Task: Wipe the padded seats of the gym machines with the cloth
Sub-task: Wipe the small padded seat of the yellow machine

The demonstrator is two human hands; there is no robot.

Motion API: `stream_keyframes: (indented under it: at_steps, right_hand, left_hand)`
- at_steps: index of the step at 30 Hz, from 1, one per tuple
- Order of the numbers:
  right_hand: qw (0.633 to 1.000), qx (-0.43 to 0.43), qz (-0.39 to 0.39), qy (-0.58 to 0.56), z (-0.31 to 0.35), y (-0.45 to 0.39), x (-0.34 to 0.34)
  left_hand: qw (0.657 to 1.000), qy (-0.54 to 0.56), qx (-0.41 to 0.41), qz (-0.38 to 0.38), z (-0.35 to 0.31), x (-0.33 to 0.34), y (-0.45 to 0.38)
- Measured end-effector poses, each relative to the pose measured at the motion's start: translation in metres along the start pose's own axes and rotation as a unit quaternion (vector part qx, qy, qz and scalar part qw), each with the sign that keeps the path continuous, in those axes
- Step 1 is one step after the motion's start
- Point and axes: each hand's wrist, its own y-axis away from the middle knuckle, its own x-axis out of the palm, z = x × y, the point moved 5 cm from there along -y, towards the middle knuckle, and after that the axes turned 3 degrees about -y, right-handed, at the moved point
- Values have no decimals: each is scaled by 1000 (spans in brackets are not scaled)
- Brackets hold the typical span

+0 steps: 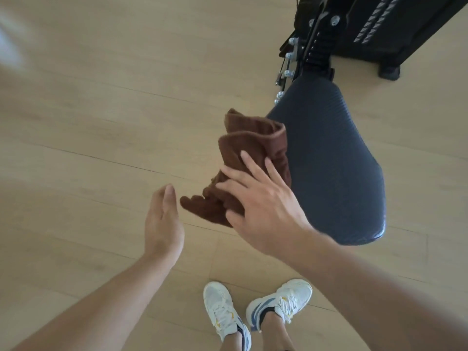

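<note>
Here, the right hand lies with straight, spread fingers on the crumpled brown cloth at the nine o'clock edge of the dark padded seat, while the left hand, flat and empty, hovers at the cloth's eight o'clock.

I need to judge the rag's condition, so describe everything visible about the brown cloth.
The cloth is brown with a fuzzy, towel-like look, crumpled into thick folds. It sits at the edge of the dark padded seat, and one corner sticks out past it over the wooden floor. The right hand rests on it with straight, spread fingers. The left hand is open beside that corner, not touching it.
</note>
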Motion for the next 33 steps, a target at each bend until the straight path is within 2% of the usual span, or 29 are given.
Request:
stream_keyframes:
  at_steps: [3,6,10,12,15,17,23,28,33]
  right_hand:
    - [999,18,-39,-22,-14,50,-3]
    - [995,48,-84,0,-40,102,-13]
    - [972,217,-84,30,-86,153,-25]
    - [964,255,-72,3,-98,157,-24]
    - [962,266,-59,-21,-108,144,-19]
    - [955,289,-64,-9,-114,135,-19]
    - [908,406,-107,-13,-132,86,-35]
    - [857,494,-141,-41,-178,15,-74]
    - [834,501,-179,-146,-213,-73,-104]
  left_hand:
    - [999,3,51,13,-40,21,7]
    - [993,-38,99,54,-80,47,10]
    - [984,-106,90,111,-110,88,-1]
    - [977,-150,71,133,-112,107,-5]
    - [959,-261,95,58,-111,116,-2]
    - [948,-298,106,22,-111,117,-1]
    - [946,-302,120,3,-111,116,-2]
    - [944,-315,97,-1,-111,116,-3]
    - [945,-315,88,-10,-108,116,-4]
